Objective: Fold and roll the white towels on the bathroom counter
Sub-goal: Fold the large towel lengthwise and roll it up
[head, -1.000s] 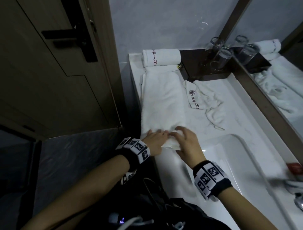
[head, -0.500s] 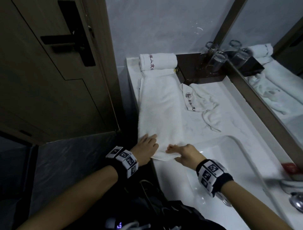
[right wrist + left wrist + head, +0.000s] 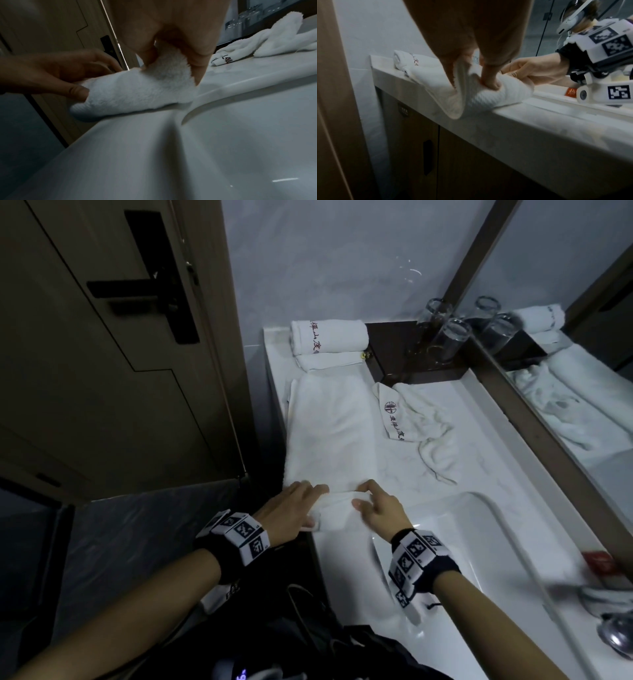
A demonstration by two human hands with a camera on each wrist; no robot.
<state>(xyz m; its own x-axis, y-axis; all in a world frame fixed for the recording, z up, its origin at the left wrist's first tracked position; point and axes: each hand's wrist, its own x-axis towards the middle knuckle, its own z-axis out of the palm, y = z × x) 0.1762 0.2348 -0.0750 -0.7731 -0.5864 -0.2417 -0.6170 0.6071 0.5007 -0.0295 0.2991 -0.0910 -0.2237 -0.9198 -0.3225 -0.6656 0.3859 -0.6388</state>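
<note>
Right at the near end of the white table, both hands work on the long folded towel, which lies lengthwise along the table's left edge. Its near end is turned over into a short, low roll. The left hand pinches the left end of that roll, thumb underneath and fingers curled over the top, with one corner of cloth drooping past the table's front edge. The right hand grips the right end, thumb and fingers curled around the terry.

At the far end of the table a finished rolled towel with red lettering sits against the wall, resting on a second roll, just beyond the far end of the long towel. To the right, a crumpled towel with a printed emblem lies loose near a dark wooden tray that carries drinking glasses. The sink basin opens just right of the hands, below the mirror. A small red item sits at the basin's far side, probably a packet, though it is blurred. A wooden door with a black handle stands on the left.
</note>
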